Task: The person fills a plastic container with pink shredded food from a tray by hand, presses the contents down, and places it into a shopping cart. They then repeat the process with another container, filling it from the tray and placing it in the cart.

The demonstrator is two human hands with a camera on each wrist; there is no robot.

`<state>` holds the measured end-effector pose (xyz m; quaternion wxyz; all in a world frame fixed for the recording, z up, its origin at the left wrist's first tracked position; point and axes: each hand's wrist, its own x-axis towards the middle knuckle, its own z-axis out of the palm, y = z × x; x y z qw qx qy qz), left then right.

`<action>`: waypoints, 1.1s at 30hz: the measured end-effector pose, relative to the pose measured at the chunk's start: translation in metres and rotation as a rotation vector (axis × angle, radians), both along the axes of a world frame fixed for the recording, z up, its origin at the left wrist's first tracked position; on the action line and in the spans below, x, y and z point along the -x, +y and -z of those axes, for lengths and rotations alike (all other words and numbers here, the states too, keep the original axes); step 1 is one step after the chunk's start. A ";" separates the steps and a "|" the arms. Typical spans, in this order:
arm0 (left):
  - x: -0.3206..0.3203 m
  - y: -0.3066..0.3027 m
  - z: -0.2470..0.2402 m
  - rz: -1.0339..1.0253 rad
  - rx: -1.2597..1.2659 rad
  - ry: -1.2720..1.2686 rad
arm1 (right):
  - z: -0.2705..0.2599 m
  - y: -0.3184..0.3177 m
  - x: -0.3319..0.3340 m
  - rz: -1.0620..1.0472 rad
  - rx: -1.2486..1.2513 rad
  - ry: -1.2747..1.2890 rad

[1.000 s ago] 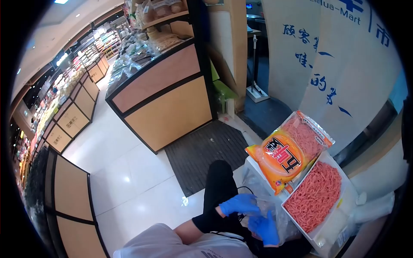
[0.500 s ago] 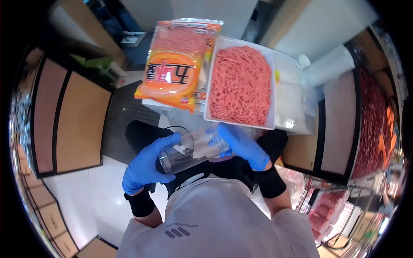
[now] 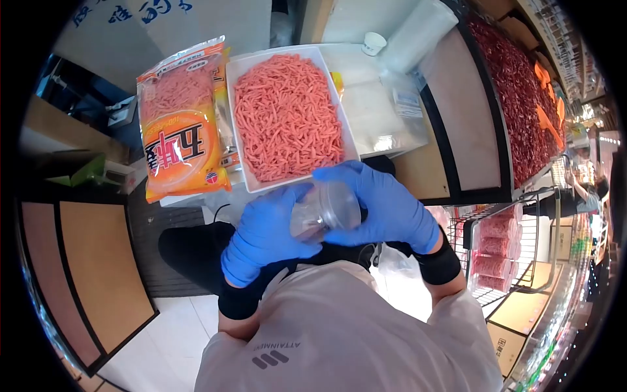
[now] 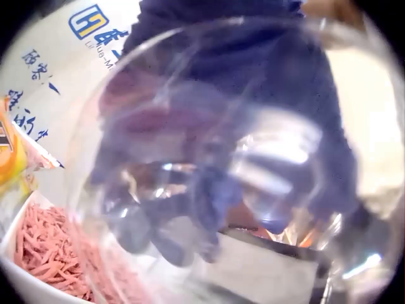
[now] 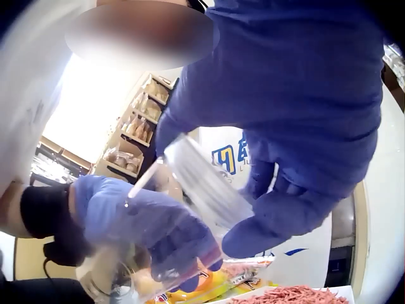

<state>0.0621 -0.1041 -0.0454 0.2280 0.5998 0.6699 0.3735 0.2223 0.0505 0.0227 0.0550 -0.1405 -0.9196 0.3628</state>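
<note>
In the head view, my blue-gloved left hand (image 3: 268,225) grips a clear plastic jar (image 3: 305,219) in front of my lap. My right hand (image 3: 388,209), also gloved, holds a translucent screw lid (image 3: 341,204) by its edge at the jar's mouth end. Its ridged side shows between thumb and fingers in the right wrist view, where the lid (image 5: 205,180) overlaps the jar. Clear curved plastic of the jar (image 4: 278,133) fills much of the left wrist view. Just beyond my hands stands a white tray (image 3: 349,127) heaped with pink shreds (image 3: 290,117).
Left of the tray lies an orange-and-pink printed bag (image 3: 183,130) of similar shreds. Right of it are clear plastic bags (image 3: 375,117), a white cup (image 3: 373,44) and a plastic roll (image 3: 421,32). A wire cart (image 3: 529,248) with filled jars (image 3: 496,248) stands at my right.
My hands have come up from the clear bag by the tray with the jar between them. The head view has swung toward the right, and my right hand now holds the lid.
</note>
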 end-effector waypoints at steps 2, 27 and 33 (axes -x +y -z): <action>0.014 0.002 0.007 0.181 0.069 -0.146 | -0.001 0.001 -0.005 -0.173 -0.032 0.022; 0.007 0.039 0.010 -0.083 -0.215 -0.707 | 0.080 0.016 0.025 0.115 0.179 0.432; 0.046 0.089 -0.001 -0.047 -0.212 -0.327 | 0.100 0.022 0.011 0.667 -0.005 0.511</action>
